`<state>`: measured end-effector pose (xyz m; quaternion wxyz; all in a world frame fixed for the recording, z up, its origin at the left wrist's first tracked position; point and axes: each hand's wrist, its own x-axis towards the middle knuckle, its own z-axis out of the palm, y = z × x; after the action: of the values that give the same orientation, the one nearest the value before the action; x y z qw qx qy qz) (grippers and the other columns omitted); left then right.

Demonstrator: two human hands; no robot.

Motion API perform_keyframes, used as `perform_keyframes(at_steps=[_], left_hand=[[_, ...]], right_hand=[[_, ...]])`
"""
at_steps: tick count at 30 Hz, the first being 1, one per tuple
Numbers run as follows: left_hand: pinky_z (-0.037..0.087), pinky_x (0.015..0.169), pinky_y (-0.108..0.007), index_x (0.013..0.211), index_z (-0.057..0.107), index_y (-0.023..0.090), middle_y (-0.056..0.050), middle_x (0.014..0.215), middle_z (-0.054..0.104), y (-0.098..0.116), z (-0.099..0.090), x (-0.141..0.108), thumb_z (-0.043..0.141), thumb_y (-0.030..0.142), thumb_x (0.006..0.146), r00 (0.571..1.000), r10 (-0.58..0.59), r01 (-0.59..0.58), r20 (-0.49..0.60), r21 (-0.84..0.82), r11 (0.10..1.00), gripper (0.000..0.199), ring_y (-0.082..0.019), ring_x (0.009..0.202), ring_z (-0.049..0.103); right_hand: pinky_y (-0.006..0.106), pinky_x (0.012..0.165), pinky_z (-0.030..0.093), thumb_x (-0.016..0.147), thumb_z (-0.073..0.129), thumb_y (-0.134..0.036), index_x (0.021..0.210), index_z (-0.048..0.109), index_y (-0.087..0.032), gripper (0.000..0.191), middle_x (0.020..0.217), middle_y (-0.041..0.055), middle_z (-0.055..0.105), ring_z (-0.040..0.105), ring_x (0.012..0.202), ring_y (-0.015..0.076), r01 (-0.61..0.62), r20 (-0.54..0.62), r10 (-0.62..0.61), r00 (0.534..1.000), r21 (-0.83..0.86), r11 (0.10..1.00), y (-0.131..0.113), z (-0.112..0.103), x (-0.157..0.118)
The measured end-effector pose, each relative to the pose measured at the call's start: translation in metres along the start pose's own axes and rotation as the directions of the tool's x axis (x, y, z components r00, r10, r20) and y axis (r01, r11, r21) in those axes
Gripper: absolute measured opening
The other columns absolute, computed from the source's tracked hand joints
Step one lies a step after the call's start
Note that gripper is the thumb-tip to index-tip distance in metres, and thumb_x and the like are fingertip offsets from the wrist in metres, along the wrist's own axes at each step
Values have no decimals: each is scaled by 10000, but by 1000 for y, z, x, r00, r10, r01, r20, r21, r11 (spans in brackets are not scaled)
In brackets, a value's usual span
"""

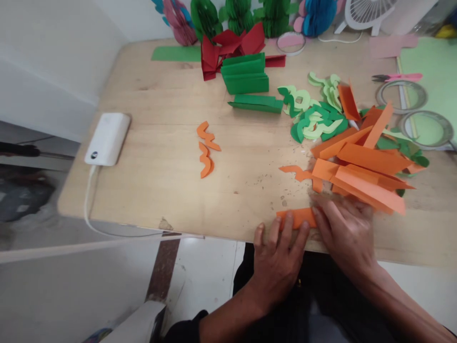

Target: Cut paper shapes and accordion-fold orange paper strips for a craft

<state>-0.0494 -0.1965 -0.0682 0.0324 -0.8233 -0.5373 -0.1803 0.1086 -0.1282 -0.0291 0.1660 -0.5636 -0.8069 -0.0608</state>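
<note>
A folded orange paper strip lies flat at the table's front edge. My left hand rests on its left part, fingers spread and pressing down. At the strip's right end is my right hand, slightly blurred, with bent fingers; their tips are partly hidden, so its grip cannot be made out. Just behind it lies a pile of folded orange paper pieces. A wavy orange cutout sits left of the pile. More orange cutouts lie near the table's middle.
Green folded paper and red folded paper lie at the back, with green cutouts nearer the pile. Tape rolls and pink-handled snips are at the right. A white power bank with a cable lies left.
</note>
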Motion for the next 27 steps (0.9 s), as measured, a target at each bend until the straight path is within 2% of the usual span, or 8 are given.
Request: perform_keyframes(at_steps=[9, 20, 27], left_hand=[[154, 1139, -517, 1359, 510, 241, -96, 1433, 492, 0, 0, 1, 594, 338, 833, 1000, 10, -10, -13, 4, 1000, 542, -289, 1348, 350], [159, 1136, -514, 1373, 493, 245, -97, 1443, 481, 1, -1, 1, 595, 354, 834, 1000, -6, 6, -6, -2, 1000, 559, -291, 1360, 335], [159, 1134, -506, 1369, 499, 244, -94, 1447, 476, 1, -1, 1, 584, 338, 840, 1000, -6, 6, -11, 4, 1000, 544, -278, 1321, 380]], right_hand=[[348, 783, 373, 931, 495, -250, 1070, 619, -149, 212, 825, 57, 712, 614, 743, 200, -10, 26, 6, 1000, 120, 993, 5, -3, -9], [349, 783, 365, 933, 495, -226, 1047, 625, -147, 190, 775, 50, 693, 602, 717, 200, 2, 22, -4, 1000, 89, 996, 2, -4, -5], [345, 777, 347, 930, 501, -220, 1074, 630, -149, 206, 763, 43, 691, 590, 715, 197, 11, 24, -12, 1000, 64, 998, 2, -4, -4]])
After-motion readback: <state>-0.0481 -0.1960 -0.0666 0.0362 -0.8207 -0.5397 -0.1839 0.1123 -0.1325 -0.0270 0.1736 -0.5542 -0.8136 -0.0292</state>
